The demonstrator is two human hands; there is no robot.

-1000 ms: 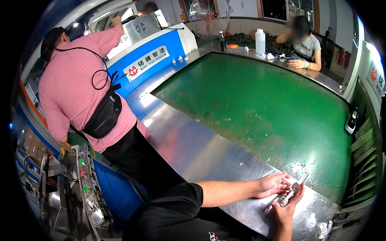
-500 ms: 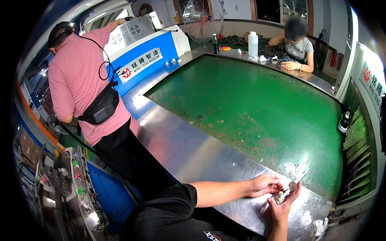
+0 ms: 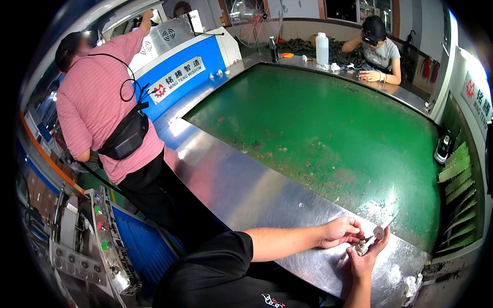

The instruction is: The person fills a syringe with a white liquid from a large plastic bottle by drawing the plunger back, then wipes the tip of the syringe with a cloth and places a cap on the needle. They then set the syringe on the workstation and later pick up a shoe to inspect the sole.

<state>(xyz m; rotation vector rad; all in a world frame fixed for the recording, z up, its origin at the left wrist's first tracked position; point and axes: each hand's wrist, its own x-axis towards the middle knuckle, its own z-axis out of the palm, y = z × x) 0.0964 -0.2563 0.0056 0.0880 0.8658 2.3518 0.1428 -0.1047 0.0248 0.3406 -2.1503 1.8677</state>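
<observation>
Over the metal table edge at the lower right, my right hand (image 3: 363, 261) is closed around a slim, pale, pointed tool (image 3: 391, 219), its thin end sticking up past my fingers. A small round whitish disc (image 3: 379, 232) sits by those fingertips. Beside it, my left hand (image 3: 339, 233) has its fingers curled and pinched together; what they hold is too small to make out. Between my two hands is a small white piece (image 3: 361, 248), partly covered by fingers.
A green work surface (image 3: 308, 138) lies beyond the steel rim (image 3: 246, 179). Crumpled white material (image 3: 411, 285) is at the lower right. Along the far rim stand a white bottle (image 3: 322, 49), a dark bottle (image 3: 273, 50) and orange-handled scissors (image 3: 286, 55). A pink-shirted person (image 3: 102, 97) stands left; another person (image 3: 380, 56) sits opposite.
My hands stay close together, with the pointed tool shifted slightly right. The pink-shirted person's arm reaches higher and their head has turned. The person opposite has lowered their head.
</observation>
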